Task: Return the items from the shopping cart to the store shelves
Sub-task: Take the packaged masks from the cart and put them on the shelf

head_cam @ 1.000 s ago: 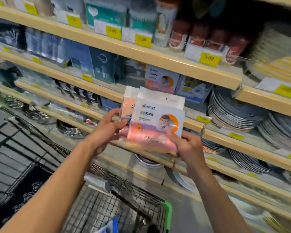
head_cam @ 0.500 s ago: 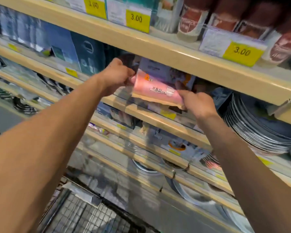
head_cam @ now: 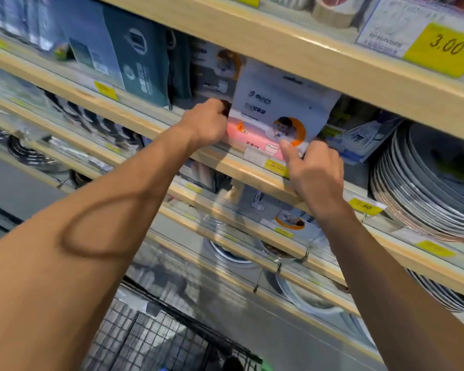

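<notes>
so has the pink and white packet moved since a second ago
Yes. The pink and white packet was out in front of the shelving; now it stands upright on the shelf, under the upper board, between both hands.

we see tiers of pale wooden shelves (head_cam: 306, 53) running diagonally from upper left to lower right. on the middle shelf (head_cam: 172, 124) a white and pink packet (head_cam: 276, 108) stands upright at the frame's centre, dark teal boxes (head_cam: 134, 54) to its left, a light blue pack (head_cam: 359, 140) just beside it on the right, and a leaning stack of grey plates (head_cam: 423, 180) at the right edge. yellow price tags (head_cam: 445, 48) hang on the shelf fronts. lower tiers hold metal pans (head_cam: 32, 153), blurred.
</notes>
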